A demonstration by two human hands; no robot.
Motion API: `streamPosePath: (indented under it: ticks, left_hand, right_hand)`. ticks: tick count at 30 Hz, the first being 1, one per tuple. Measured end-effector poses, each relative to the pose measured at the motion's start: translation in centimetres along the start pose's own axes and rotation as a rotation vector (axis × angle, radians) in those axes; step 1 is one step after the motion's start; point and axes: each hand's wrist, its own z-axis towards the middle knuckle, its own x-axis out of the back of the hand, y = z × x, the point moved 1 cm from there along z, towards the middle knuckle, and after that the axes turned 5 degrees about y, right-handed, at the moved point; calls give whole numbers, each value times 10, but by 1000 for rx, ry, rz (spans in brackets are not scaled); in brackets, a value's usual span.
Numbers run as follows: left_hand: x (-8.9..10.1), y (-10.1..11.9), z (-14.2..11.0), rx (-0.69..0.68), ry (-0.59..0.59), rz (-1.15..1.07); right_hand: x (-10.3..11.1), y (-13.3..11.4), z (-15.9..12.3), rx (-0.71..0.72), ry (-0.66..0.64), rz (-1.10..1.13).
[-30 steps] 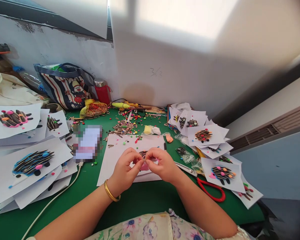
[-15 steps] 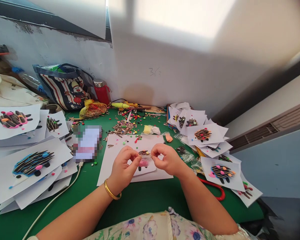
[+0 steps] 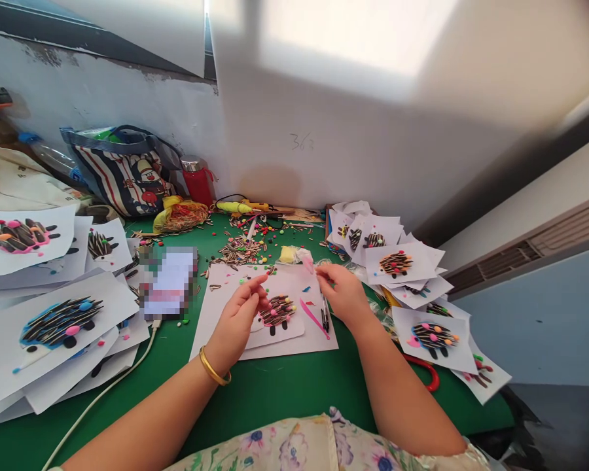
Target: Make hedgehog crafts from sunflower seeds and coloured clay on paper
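In the head view my right hand (image 3: 341, 291) is pinched at the upper right of a large white sheet (image 3: 216, 327). Its fingertips hold a small clear bag of pink clay (image 3: 306, 260) by the edge. My left hand (image 3: 243, 307) has its fingers loosely apart and holds nothing, hovering over the sheet's left half. Between the hands lies a smaller white card with a hedgehog picture (image 3: 277, 312) of dark seeds, coloured dots and black feet; my left hand partly covers it. A pink clay strip (image 3: 315, 320) and dark pens (image 3: 325, 316) lie beside my right wrist.
Stacked hedgehog cards stand left (image 3: 10, 340) and right (image 3: 402, 263). A phone (image 3: 169, 281) with a white cable lies left. Behind are a seed pile (image 3: 238, 250), a yellow clay bag (image 3: 289, 254), a striped bag (image 3: 122, 173) and a red bottle (image 3: 197, 183). Red-handled scissors (image 3: 429, 376) lie right.
My hands have moved apart. My right hand has carried the pink clay bag up and away from the card, while my left hand has let go and opened. The hedgehog picture is now uncovered.
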Motion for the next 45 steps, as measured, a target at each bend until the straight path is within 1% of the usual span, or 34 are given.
streamPosePath:
  ticks: [2, 3, 5, 7, 9, 10, 11, 12, 13, 15, 16, 18, 21, 22, 24, 25, 26, 28, 30, 32, 33, 34, 36, 37, 39, 42, 44, 45]
  left_hand:
    - [-2, -1, 0, 51, -36, -61]
    - [-3, -1, -1, 69, -47, -76]
    - [-4, 2, -2, 91, -55, -88]
    - [-4, 5, -3, 97, -55, -60]
    - [-3, 7, -3, 80, -44, 1]
    - [-3, 8, -3, 66, -32, 34]
    - [-3, 8, -3, 50, -16, 61]
    - [-2, 8, -3, 35, 0, 79]
    - [-2, 8, -3, 23, 12, 89]
    - [-2, 7, -3, 10, 14, 100]
    - [-2, 6, -3, 9, 4, 106]
    - [-2, 6, -3, 5, -27, 129]
    - [-2, 6, -4, -32, -60, 191]
    - [-2, 7, -4, -63, -72, 223]
    - [-5, 9, -6, -161, -107, 315]
    - [-6, 10, -8, -225, -129, 373]
    - [-8, 11, -10, -298, -148, 435]
    - [-11, 11, -16, -442, -177, 558]
    - [-12, 11, -20, -557, -212, 656]
    - [-12, 11, -23, -624, -244, 710]
    - [-11, 12, -22, -633, -240, 721]
    - [-10, 12, -21, -630, -216, 717]
    - [-8, 13, -17, -594, -121, 667]
    - [-7, 13, -15, -567, -73, 631]
    - [-5, 13, -10, -520, -22, 567]
    - [-4, 12, -7, -456, -16, 532]
    - [-4, 12, -8, -424, -28, 520]
    - [-5, 13, -8, -412, -53, 513]
  right_hand:
    - [-4, 5, 0, 19, -74, -76]
    - [-3, 6, 0, 14, -87, -94]
    - [6, 9, 0, -34, -47, -104]
    - [24, 16, 2, -128, 62, -123]
    - [47, 26, 3, -213, 162, -177]
    - [58, 31, 3, -251, 188, -222]
    - [67, 36, 2, -283, 182, -289]
    - [74, 41, 0, -318, 135, -367]
    - [78, 45, -3, -348, 37, -445]
    - [78, 51, -11, -373, -154, -589]
    - [76, 52, -15, -365, -226, -654]
    - [68, 53, -21, -326, -309, -754]
    - [60, 49, -23, -302, -332, -799]
    - [58, 46, -22, -313, -315, -777]
    - [57, 35, -19, -343, -281, -640]
    - [55, 27, -18, -354, -275, -521]
    - [52, 18, -17, -353, -298, -366]
    - [41, -3, -18, -328, -396, -44]
    - [28, -23, -20, -276, -545, 216]
    - [16, -37, -22, -247, -635, 387]
    - [11, -41, -22, -224, -642, 445]
    - [8, -43, -21, -196, -624, 476]
    - [6, -44, -20, -147, -555, 509]
    - [5, -43, -20, -140, -519, 513]
    - [5, -41, -20, -168, -457, 509]
    - [4, -43, -20, -190, -384, 425]
    - [2, -49, -21, -129, -368, 349]
    - [2, -53, -22, -88, -374, 320]
